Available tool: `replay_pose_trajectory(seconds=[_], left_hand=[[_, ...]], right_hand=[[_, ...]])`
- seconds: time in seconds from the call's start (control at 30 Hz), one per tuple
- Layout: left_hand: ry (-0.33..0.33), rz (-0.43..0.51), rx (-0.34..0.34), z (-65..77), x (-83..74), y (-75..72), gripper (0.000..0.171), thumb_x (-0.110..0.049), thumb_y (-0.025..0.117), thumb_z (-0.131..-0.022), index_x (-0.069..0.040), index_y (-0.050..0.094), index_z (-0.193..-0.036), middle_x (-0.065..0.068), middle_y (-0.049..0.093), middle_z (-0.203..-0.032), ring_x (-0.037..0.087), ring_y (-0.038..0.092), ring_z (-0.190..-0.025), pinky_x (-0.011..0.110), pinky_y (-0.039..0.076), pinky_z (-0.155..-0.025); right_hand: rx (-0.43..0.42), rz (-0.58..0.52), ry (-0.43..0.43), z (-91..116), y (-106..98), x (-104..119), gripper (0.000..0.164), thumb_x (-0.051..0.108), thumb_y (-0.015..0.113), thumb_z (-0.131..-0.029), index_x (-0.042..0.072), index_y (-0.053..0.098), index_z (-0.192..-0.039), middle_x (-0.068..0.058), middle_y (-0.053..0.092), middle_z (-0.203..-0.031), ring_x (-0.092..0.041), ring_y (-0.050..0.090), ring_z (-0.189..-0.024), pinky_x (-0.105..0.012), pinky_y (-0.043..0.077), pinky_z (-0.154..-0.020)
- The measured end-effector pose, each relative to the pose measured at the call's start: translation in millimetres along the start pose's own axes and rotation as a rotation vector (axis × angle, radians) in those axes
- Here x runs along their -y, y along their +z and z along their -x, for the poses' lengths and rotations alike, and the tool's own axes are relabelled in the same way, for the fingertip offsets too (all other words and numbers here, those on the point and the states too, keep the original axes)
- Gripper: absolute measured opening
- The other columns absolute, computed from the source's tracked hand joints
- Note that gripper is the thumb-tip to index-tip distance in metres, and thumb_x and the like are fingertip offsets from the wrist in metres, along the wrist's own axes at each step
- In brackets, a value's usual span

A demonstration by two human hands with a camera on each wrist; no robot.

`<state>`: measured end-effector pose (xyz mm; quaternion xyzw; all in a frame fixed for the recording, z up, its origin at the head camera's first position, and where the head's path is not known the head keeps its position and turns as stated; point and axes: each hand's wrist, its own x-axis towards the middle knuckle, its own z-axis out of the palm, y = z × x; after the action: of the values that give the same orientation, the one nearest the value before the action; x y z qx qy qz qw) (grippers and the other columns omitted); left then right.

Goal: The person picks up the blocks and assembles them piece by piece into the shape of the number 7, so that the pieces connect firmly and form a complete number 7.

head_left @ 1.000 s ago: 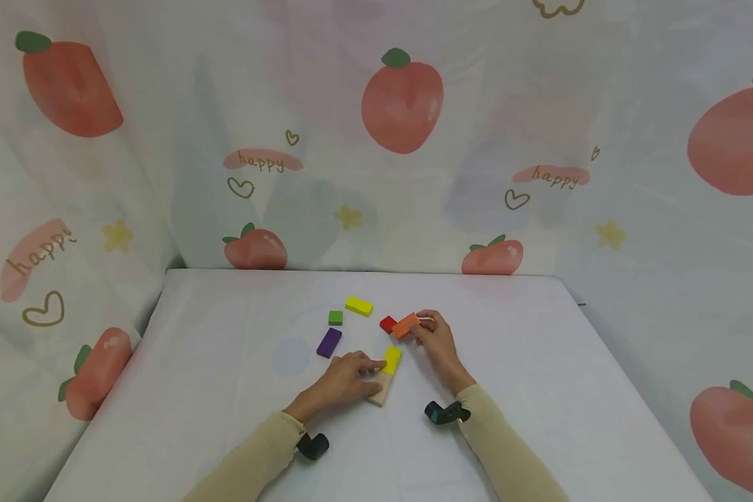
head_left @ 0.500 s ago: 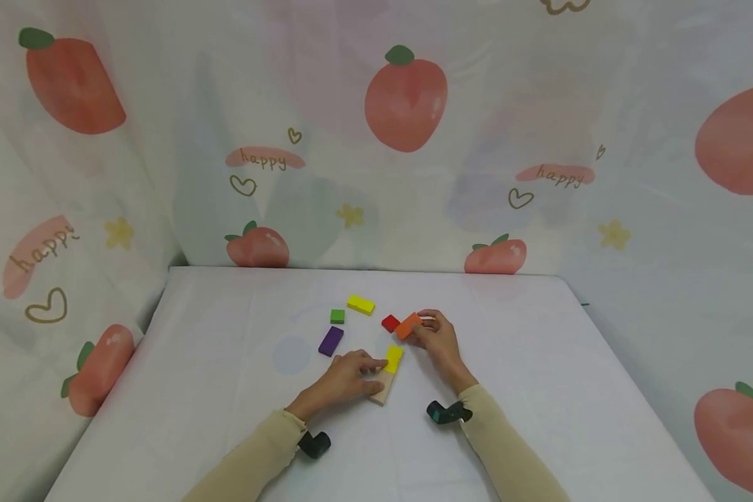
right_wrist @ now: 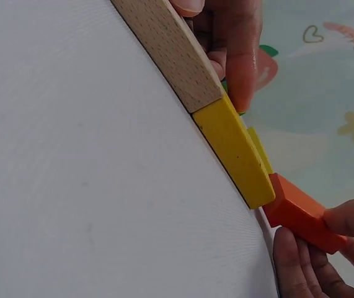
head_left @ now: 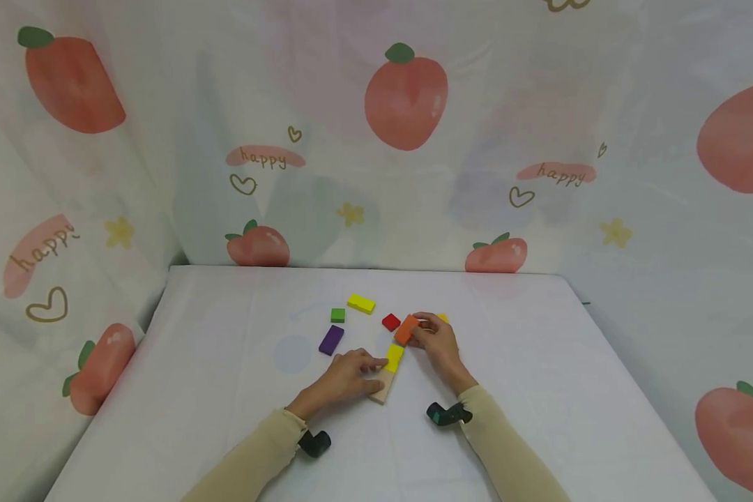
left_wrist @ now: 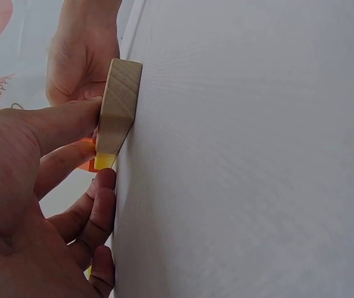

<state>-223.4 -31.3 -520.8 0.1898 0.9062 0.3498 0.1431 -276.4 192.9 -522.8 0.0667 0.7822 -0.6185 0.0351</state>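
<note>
A plain wooden block [head_left: 383,388] and a yellow block [head_left: 394,356] lie end to end on the white table. My left hand [head_left: 346,378] touches both from the left, its thumb on the plain wood and its index fingertip on the yellow. Between thumb and fingers, my right hand [head_left: 438,343] pinches an orange block [head_left: 406,329]. In the right wrist view this orange block [right_wrist: 305,214] is at the far end of the yellow one, slightly tilted. Just beyond sits a small red block [head_left: 391,321].
Further left lie a purple block [head_left: 331,340], a small green block [head_left: 337,315] and another yellow block [head_left: 360,303]. Behind the right hand, a bit of yellow [head_left: 443,317] peeks out. A fruit-patterned cloth [head_left: 376,230] hangs behind the table.
The orange block has turned steeper and shifted away from the red block, toward the end of the yellow block. A bit of yellow now shows behind the right hand. My left hand stays put.
</note>
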Motion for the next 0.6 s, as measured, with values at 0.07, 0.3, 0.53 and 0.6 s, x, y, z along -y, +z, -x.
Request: replay_pose_trajectory(seconds=[0.07,0.3,0.53,0.6], left_hand=[[-0.007,0.001,0.000,-0.4,0.2,0.8,0.048,-0.036,0.074,-0.086,-0.029,0.063,-0.132,-0.005,0.064,-0.111,0.012,0.054,-0.100,0.033,0.034,-0.086],[-0.011,-0.006,0.001,-0.3,0.5,1.5,0.048,-0.036,0.075,-0.086,-0.029,0.063,-0.132,-0.005,0.064,-0.109,0.012,0.054,-0.100,0.035,0.034,-0.088],[-0.004,-0.008,-0.013,-0.3,0.2,1.1,0.048,-0.036,0.075,-0.086,-0.029,0.063,-0.132,-0.005,0.064,-0.110,0.012,0.054,-0.098,0.035,0.034,-0.088],[-0.014,0.006,-0.008,0.3,0.3,1.9,0.048,-0.035,0.075,-0.086,-0.029,0.064,-0.132,-0.005,0.064,-0.109,0.013,0.054,-0.099,0.035,0.035,-0.088]], right_hand=[[-0.001,0.028,-0.009,0.7,0.1,-0.6,0.034,0.018,0.061,-0.095,0.012,0.060,-0.129,-0.015,0.060,-0.121,-0.021,0.068,-0.090,-0.028,0.058,-0.081],[0.008,0.107,-0.041,0.4,1.4,-3.2,0.034,0.016,0.062,-0.095,0.009,0.062,-0.129,-0.016,0.062,-0.117,-0.018,0.069,-0.085,-0.028,0.059,-0.077],[-0.017,0.260,-0.096,-1.2,2.3,-2.3,0.032,0.020,0.063,-0.095,0.013,0.064,-0.125,-0.012,0.066,-0.109,-0.018,0.064,-0.078,-0.022,0.052,-0.068],[-0.023,0.322,-0.106,-0.3,2.3,-3.1,0.032,0.021,0.063,-0.094,0.014,0.064,-0.125,-0.011,0.067,-0.109,-0.018,0.062,-0.082,-0.022,0.050,-0.069]])
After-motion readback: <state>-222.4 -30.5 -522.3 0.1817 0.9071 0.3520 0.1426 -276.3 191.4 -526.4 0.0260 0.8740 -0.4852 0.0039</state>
